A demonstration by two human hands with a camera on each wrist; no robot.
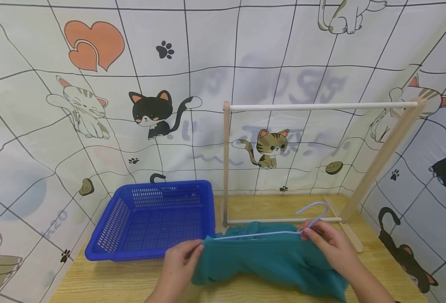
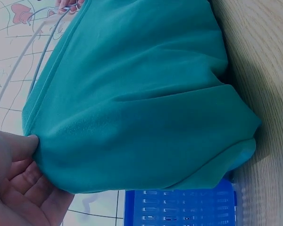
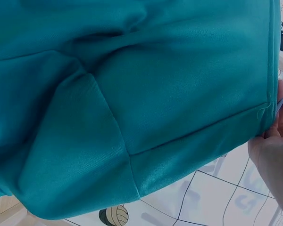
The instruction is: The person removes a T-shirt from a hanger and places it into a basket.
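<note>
A teal cloth garment [image 1: 268, 256] hangs in folds between my two hands, its lower part close over the table. Along its upper opening runs the bar of a light blue clothes hanger [image 1: 317, 218], whose hook sticks up at the right. With thumb and fingers, my left hand [image 1: 182, 261] pinches the left corner of the garment's edge; the left wrist view shows the thumb on the cloth [image 2: 132, 113]. My right hand [image 1: 332, 244] pinches the hanger below its hook, against the garment's hem. The hanger's left end is hidden at the cloth.
A blue plastic basket [image 1: 128, 255] stands on the wooden table [image 1: 94, 280] to the left. Behind the garment is a wooden rack with a white top rail [image 1: 321, 107] and a lower rail. A cat-patterned cloth [image 1: 204, 50] covers the walls.
</note>
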